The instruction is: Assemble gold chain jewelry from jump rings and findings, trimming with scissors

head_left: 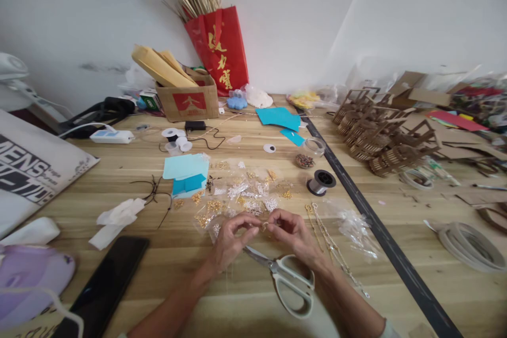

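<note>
My left hand point(232, 240) and my right hand point(292, 233) meet fingertip to fingertip above the near middle of the table, each closed in a pinch. A tiny, thin piece seems to be between them, too small to name. White-handled scissors point(293, 282) lie partly spread below my hands, blades pointing left. Just beyond my fingers are small clear bags of gold beads point(214, 205) and silver beads point(253, 206). Beside my right hand lie beaded chains point(327, 232) in gold and silver tones.
Right of the beads stand a wire spool point(320, 182) and a dish of dark beads point(304, 161). Blue cards point(186, 169) lie to the left, a black phone point(111, 280) at front left. Brown woven baskets point(380, 137) crowd the right, past a black strip point(368, 227).
</note>
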Demonstrator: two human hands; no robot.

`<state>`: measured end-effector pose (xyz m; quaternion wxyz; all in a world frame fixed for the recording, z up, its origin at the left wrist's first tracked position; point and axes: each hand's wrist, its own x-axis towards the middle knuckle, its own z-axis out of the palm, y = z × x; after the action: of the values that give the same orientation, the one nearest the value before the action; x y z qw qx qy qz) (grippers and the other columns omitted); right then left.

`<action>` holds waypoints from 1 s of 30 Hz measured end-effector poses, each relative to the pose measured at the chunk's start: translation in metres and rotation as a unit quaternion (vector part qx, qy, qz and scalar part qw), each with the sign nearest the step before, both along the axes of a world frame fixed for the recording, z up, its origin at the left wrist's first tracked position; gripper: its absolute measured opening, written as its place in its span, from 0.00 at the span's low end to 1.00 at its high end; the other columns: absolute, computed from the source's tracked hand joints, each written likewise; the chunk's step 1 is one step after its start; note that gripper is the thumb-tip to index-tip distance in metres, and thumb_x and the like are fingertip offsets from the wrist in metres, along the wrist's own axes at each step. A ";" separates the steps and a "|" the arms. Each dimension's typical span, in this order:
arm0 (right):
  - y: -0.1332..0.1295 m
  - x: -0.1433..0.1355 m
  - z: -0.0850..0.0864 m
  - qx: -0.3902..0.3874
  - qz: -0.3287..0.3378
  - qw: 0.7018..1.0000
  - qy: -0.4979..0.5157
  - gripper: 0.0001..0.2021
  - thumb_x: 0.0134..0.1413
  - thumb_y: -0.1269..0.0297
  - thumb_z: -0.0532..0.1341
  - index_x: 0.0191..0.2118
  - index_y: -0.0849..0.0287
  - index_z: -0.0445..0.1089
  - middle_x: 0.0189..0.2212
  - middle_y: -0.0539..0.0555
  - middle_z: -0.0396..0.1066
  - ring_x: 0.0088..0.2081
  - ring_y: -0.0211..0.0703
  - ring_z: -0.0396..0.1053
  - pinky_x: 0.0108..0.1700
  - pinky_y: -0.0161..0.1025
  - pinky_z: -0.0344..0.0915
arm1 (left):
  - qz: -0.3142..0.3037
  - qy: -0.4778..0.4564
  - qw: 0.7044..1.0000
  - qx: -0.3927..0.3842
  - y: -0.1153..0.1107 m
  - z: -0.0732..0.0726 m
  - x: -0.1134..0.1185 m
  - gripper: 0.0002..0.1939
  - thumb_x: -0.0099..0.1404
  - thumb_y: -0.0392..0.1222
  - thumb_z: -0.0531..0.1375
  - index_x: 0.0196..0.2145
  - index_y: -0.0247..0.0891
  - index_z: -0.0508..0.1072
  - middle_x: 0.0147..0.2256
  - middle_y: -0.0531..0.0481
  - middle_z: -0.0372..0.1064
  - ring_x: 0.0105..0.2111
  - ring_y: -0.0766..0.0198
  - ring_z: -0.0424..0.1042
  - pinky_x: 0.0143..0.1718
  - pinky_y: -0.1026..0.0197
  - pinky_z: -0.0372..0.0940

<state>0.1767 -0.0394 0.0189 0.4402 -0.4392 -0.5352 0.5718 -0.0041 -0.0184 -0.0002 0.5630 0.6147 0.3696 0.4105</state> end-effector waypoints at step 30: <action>-0.006 -0.015 -0.012 0.207 -0.059 0.962 -0.170 0.09 0.57 0.62 0.59 0.28 0.58 0.68 0.24 0.51 0.66 0.25 0.38 0.63 0.26 0.34 0.59 | 0.037 -0.046 0.992 -0.115 0.000 -0.001 0.007 0.07 0.52 0.40 0.65 0.26 0.34 0.74 0.24 0.51 0.69 0.27 0.66 0.66 0.30 0.66 0.60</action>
<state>0.1619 -0.0451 0.0069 0.4567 -0.4598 -0.6823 0.3383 0.0026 -0.0188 -0.0015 0.6306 0.5122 0.4104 0.4142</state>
